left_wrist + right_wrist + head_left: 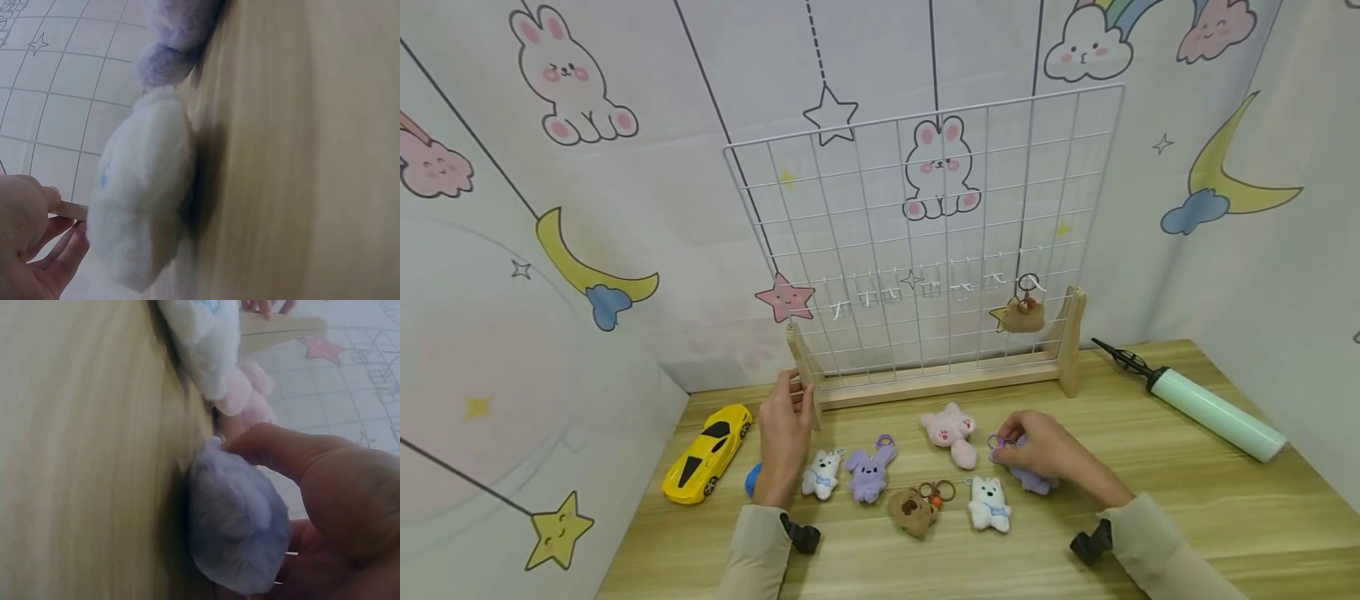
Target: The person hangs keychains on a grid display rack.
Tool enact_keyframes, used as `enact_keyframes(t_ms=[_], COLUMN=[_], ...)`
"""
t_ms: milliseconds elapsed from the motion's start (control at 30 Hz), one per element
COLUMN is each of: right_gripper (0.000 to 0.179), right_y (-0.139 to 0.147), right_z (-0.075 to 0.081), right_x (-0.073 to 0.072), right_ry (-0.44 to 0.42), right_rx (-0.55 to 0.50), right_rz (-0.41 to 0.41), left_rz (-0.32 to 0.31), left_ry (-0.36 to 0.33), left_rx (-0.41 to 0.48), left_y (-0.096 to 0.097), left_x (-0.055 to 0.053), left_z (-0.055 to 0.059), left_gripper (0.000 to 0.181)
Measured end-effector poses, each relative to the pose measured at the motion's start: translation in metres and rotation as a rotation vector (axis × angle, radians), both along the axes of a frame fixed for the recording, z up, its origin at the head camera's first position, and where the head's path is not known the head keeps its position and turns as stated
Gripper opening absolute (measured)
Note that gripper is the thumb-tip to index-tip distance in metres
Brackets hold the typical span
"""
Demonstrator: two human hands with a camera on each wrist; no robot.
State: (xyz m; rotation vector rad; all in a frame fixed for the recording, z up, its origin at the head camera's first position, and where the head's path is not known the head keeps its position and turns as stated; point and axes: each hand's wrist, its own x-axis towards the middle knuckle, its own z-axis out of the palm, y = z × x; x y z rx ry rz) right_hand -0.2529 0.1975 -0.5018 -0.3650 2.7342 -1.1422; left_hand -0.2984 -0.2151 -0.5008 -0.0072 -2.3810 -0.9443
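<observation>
My left hand (786,429) pinches the left wooden upright (799,350) of the stand that carries a white wire grid (925,242). In the left wrist view the thumb and fingers close on the wood's edge. On the right, my right hand (1039,442) holds a purple plush keychain (237,519) low at the tabletop, thumb at its top, its purple ring showing by the fingertips in the head view. A white plush keychain (823,475) lies beside the left wrist. A brown plush keychain (1024,317) hangs from a hook at the grid's right.
Between the hands lie another purple plush (868,477), a pink plush (951,429), a brown plush (913,510) and another white plush (990,503). A yellow toy car (709,454) and a partly hidden blue thing (752,480) are left, a mint hand pump (1213,410) right.
</observation>
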Motion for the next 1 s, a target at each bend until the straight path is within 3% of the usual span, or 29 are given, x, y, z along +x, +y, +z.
enact_keyframes(t_ms=[300, 567, 1000], right_gripper=[0.01, 0.032, 0.028], right_y=[0.0, 0.004, 0.015], right_z=[-0.005, -0.008, -0.001], right_x=[-0.003, -0.007, -0.01], right_ry=[0.035, 0.043, 0.134], right_rx=[-0.052, -0.106, -0.09], right_rz=[-0.002, 0.01, -0.073], left_rz=[-0.008, -0.005, 0.001], left_ry=[-0.01, -0.012, -0.016], left_rx=[0.003, 0.003, 0.007], left_y=[0.0, 0.0, 0.0], left_x=[0.001, 0.001, 0.0], left_z=[0.001, 0.001, 0.002], left_gripper=[0.033, 0.033, 0.033])
